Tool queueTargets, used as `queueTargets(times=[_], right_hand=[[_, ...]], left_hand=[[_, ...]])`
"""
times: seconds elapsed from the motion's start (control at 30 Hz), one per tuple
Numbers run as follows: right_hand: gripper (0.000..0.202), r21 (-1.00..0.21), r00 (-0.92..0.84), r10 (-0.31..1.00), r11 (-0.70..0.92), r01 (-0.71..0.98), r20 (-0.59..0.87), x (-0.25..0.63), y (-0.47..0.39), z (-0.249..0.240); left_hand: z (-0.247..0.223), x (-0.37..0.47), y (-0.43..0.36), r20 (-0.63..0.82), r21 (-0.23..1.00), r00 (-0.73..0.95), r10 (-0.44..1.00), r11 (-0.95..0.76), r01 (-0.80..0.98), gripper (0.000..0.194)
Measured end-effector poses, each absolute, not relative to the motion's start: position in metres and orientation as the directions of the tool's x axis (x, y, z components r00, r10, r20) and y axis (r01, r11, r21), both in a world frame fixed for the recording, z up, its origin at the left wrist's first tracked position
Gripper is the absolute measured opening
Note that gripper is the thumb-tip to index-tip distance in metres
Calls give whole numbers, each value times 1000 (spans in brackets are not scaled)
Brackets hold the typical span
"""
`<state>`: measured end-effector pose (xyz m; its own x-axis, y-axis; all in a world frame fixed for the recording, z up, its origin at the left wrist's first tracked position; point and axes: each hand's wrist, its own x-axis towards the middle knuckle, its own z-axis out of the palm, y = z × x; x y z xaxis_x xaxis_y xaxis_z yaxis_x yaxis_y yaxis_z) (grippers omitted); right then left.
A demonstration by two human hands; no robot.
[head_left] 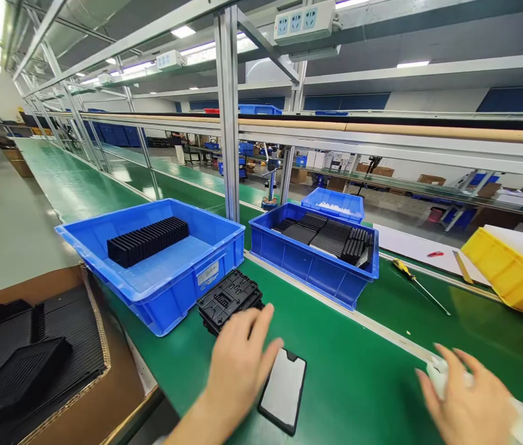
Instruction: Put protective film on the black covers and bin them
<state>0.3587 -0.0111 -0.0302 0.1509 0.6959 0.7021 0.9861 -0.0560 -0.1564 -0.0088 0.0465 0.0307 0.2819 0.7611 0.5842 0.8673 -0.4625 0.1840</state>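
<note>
My left hand (pixel 243 364), open with its fingers apart, hovers at the near side of a stack of black plastic housings (pixel 229 298). Just right of its thumb, a flat black-framed panel (pixel 284 389) with a pale grey face lies on the green bench. At the lower right, my right hand (pixel 472 398) has its fingers spread. Close under its fingers is a small white item (pixel 438 376), partly hidden, whose kind I cannot make out. Whether the fingers touch it does not show.
A blue bin (pixel 150 290) holds a row of black parts; another blue bin (pixel 308 266) is packed with them. A cardboard box (pixel 89 395) of black housings stands left. Right are a screwdriver (pixel 412 278) and a yellow bin (pixel 512 272). A metal post (pixel 227 111) rises behind.
</note>
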Motion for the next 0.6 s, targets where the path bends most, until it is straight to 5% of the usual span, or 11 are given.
queueTargets(times=[0.1, 0.13, 0.23, 0.33, 0.47, 0.53, 0.6], right_hand=[[36, -234, -74, 836, 236, 943, 544, 292, 13, -34], [36, -320, -146, 880, 313, 894, 451, 271, 19, -38], [43, -555, -303, 936, 350, 755, 178, 221, 28, -48], [45, -680, -367, 925, 331, 654, 98, 198, 31, -48], [40, -765, -352, 933, 284, 578, 80, 192, 27, -32], [35, -772, -328, 936, 301, 560, 127, 190, 21, -19], [25, -742, -285, 910, 410, 530, 300, 187, 14, -5]], left_hand=[[-14, 22, 15, 164, 225, 370, 914, -400, 889, 126], [-29, 30, 7, 114, 180, 334, 936, -350, 919, 129], [-60, 37, -2, 70, 210, 275, 959, -284, 936, 112], [-62, 23, 2, 169, 495, 309, 936, -351, 795, 100], [-35, 1, 9, 365, 840, 214, 906, -419, 345, 90], [-20, 0, 10, 283, 958, 92, 955, -285, 18, 80], [-7, 5, 9, 67, 949, 124, 990, -25, -313, 64]])
